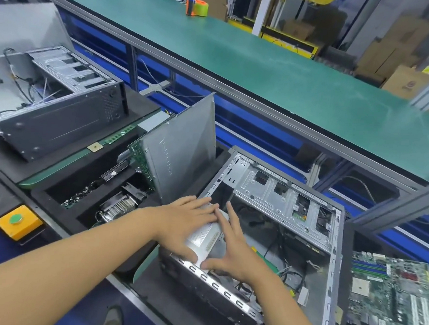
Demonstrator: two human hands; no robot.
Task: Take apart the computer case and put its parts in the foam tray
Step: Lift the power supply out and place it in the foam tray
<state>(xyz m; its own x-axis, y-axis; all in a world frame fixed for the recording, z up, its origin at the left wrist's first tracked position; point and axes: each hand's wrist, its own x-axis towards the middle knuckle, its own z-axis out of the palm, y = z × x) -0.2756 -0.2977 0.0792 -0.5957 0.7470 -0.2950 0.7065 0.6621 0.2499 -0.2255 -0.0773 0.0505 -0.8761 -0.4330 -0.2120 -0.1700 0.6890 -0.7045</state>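
An open computer case (281, 196) lies on its side in front of me, with loose cables in its bottom. At its near left corner sits a silver power supply (205, 237) with a white label. My left hand (182, 220) lies over the top of the power supply, fingers spread and thumb down its near side. From the right, my right hand (230, 251) holds it, fingers stretched along its top and thumb at its lower edge. The black foam tray (63, 190) to the left holds a heatsink (120, 206) and circuit boards. A grey side panel (184, 145) stands tilted in the tray.
A loose motherboard (391, 296) lies right of the case. A second opened case (49, 102) sits at the far left. A yellow button box (19, 222) is at the near left. A green conveyor (240, 58) with an orange tape dispenser (196, 8) runs behind.
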